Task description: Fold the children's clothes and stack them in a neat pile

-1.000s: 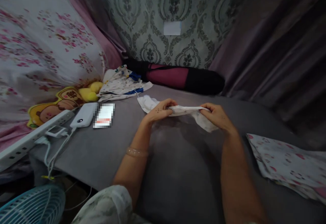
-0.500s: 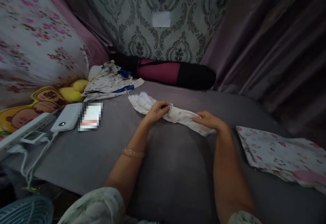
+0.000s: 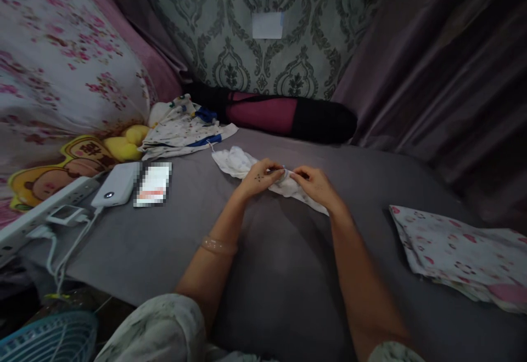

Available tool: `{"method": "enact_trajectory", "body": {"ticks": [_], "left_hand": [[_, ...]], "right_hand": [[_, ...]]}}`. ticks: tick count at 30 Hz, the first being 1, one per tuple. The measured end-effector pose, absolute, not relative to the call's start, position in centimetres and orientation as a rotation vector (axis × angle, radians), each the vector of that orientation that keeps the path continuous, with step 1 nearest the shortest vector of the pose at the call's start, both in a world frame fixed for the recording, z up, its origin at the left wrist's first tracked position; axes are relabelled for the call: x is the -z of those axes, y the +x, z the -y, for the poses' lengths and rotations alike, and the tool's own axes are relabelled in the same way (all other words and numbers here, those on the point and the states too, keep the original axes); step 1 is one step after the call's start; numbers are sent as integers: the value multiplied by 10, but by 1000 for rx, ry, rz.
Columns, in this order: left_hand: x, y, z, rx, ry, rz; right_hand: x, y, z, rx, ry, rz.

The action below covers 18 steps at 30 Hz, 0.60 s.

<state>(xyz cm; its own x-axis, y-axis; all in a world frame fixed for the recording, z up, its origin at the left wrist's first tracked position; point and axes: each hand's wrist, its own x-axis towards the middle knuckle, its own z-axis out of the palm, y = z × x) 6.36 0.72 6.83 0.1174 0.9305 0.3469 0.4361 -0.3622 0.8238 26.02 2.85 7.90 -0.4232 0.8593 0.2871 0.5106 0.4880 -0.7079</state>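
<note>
A long, narrow white cloth garment (image 3: 234, 161) with faint small marks lies across the grey bed sheet in front of me. My left hand (image 3: 263, 176) pinches its upper edge near the middle, thumb and fingers pressed together. Close beside it, my right hand (image 3: 312, 182) also grips the edge between thumb and fingers. The two sets of fingertips almost meet. Part of the garment is hidden under both hands, and its right end hangs out below my right wrist. I cannot tell the exact kind of garment.
Folded heart-print cloth (image 3: 461, 247) lies at right. Patterned clothes (image 3: 185, 129) are heaped back left, beside a yellow plush toy (image 3: 127, 142). A power bank (image 3: 117, 186), a blurred phone (image 3: 153, 185) and a power strip (image 3: 53, 211) lie left. A black-and-maroon bag (image 3: 263, 115) lines the wall.
My right hand has moved left along the garment, from its right end to close beside my left hand. The left hand keeps its grip. The view has shifted slightly.
</note>
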Motion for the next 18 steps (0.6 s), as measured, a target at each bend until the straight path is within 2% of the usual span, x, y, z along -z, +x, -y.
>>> {"method": "enact_trajectory", "body": {"ticks": [9, 18], "left_hand": [[-69, 8, -9, -1339, 1813, -1652], [-41, -4, -14, -1129, 2012, -1797]], "right_hand": [[-54, 269, -49, -557, -1249, 1734], [-48, 271, -52, -527, -1295, 1697]]}}
